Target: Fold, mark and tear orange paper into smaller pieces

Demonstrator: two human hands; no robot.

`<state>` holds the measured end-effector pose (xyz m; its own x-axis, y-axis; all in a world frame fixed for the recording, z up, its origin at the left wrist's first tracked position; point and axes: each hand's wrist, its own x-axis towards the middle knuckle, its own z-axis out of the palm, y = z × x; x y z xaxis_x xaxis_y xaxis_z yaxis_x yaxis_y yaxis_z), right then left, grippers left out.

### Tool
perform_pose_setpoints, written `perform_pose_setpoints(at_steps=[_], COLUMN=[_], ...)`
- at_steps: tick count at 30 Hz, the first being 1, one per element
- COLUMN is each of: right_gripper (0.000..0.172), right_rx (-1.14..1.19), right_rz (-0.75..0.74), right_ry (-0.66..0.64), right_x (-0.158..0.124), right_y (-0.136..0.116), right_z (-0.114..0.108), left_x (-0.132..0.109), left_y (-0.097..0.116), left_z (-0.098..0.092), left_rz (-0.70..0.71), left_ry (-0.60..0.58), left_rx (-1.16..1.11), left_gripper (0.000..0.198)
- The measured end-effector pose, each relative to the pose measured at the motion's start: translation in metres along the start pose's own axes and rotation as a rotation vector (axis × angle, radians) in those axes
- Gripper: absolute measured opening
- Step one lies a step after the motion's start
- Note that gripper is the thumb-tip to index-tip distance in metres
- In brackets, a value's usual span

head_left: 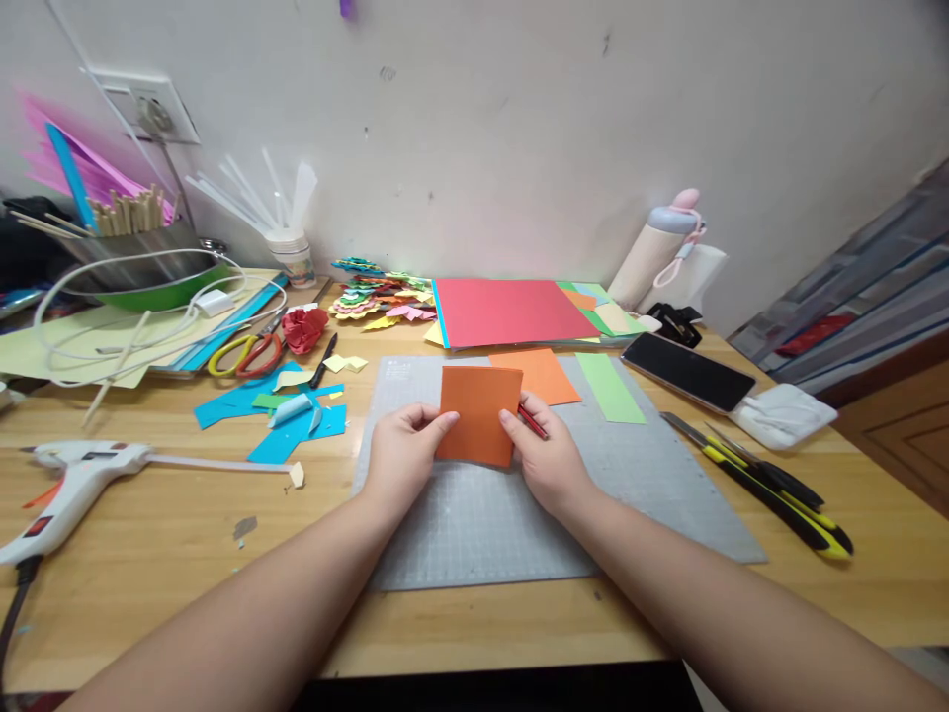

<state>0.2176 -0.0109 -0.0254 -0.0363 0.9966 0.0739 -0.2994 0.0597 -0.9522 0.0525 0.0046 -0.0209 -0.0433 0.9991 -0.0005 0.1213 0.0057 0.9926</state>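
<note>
Both hands hold an orange piece of paper (pixel 480 415) upright above the grey cutting mat (pixel 474 534). My left hand (pixel 404 450) pinches its left edge, thumb on the near face. On the right edge, my right hand (pixel 549 455) grips the paper the same way, and a dark red pen (pixel 533 422) is also tucked in its fingers. Behind the held piece, another orange sheet (pixel 545 376) lies on the mat. A light green paper strip (pixel 612 388) rests to the right of that sheet.
At left lie a glue gun (pixel 81 485), scissors (pixel 246 354) and blue paper scraps (pixel 297 420). Right of the mat are a yellow-black utility knife (pixel 771 489) and a phone (pixel 688 372). A red sheet (pixel 519 311) and paper flowers (pixel 378 297) lie by the wall.
</note>
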Motion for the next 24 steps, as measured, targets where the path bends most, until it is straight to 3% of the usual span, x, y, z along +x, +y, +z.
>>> perform_pose_setpoints(at_steps=[7,10,15,18,21,24], right_gripper=[0.026,0.027,0.024,0.021,0.016,0.015], right_rx=[-0.035,-0.091,-0.245,-0.391,-0.537,-0.610], right_rz=[0.018,0.019,-0.018,-0.020,-0.031,-0.070], right_ry=[-0.006,0.024,0.117,0.083,0.032,0.040], right_x=[0.004,0.007,0.039,0.068,0.086,0.085], right_y=[0.003,0.002,-0.001,0.002,0.004,-0.004], right_z=[-0.004,-0.006,-0.014,-0.012,-0.002,0.006], left_x=[0.003,0.005,0.009,0.008,0.002,-0.009], left_y=[-0.001,0.004,0.026,0.041,0.055,0.063], left_z=[-0.003,-0.009,-0.030,-0.042,-0.051,-0.060], left_rz=[-0.026,-0.008,0.021,0.049,0.032,0.042], left_ry=[-0.080,-0.060,0.076,0.128,0.098,0.043], left_rx=[0.003,0.015,-0.015,-0.048,-0.068,-0.019], left_gripper=[0.034,0.031,0.028,0.029,0.028,0.022])
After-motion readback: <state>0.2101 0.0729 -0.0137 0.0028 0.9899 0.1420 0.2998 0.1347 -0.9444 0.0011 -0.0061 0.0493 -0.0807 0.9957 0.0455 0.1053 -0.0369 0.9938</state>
